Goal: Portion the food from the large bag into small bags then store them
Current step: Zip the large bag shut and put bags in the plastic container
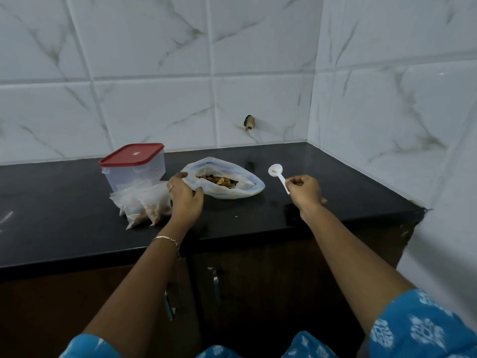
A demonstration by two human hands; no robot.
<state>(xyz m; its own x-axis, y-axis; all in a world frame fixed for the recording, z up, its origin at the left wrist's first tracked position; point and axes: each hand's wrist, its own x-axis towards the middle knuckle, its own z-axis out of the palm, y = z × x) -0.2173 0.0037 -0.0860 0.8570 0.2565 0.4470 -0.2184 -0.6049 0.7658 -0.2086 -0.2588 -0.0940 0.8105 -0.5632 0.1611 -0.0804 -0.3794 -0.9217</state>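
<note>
The large clear bag (227, 191) lies open on the black counter (77, 228), with mixed dried fruit showing in its mouth. My left hand (184, 197) rests on the bag's left edge, fingers curled on the plastic. To the left of that hand lie small clear bags (143, 205) with some food inside. My right hand (304, 191), right of the large bag, pinches the handle of a white plastic spoon (277, 174). The spoon is raised, its bowl holding a tiny bit of food.
A clear plastic container with a red lid (133, 166) stands behind the small bags. White marble tile walls close off the back and the right side. Dark cabinet doors (258, 293) sit below the counter's front edge.
</note>
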